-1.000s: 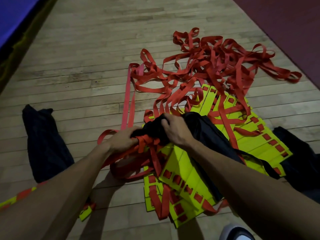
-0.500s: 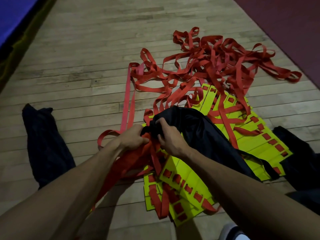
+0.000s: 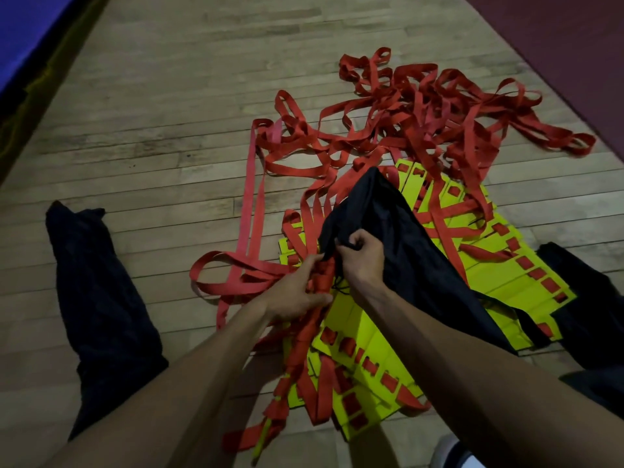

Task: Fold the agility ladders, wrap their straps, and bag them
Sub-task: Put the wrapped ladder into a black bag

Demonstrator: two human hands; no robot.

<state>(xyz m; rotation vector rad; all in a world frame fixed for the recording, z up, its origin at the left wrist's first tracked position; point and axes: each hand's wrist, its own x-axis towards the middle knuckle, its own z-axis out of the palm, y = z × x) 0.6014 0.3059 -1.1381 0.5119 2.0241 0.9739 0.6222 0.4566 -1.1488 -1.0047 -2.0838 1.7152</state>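
Observation:
A black bag (image 3: 398, 244) lies stretched over stacks of yellow ladder rungs (image 3: 368, 352) on the wooden floor. My right hand (image 3: 363, 256) pinches the bag's mouth edge. Just left of it, my left hand (image 3: 297, 292) grips a bundle of red straps (image 3: 320, 282) at the bag's mouth. More red straps (image 3: 422, 106) lie tangled in a loose heap beyond the rungs. A second fan of yellow rungs (image 3: 489, 261) shows to the right of the bag.
Another black bag (image 3: 98, 292) lies flat on the floor at the left, and dark fabric (image 3: 587, 298) lies at the right edge. A blue mat (image 3: 23, 32) borders the floor at far left, a dark red surface (image 3: 567, 35) at far right. A shoe tip (image 3: 452, 454) shows at the bottom.
The bag has been pulled up and stretched away from me, its far corner now rising over the rungs. Both hands have shifted closer together at the bag's mouth.

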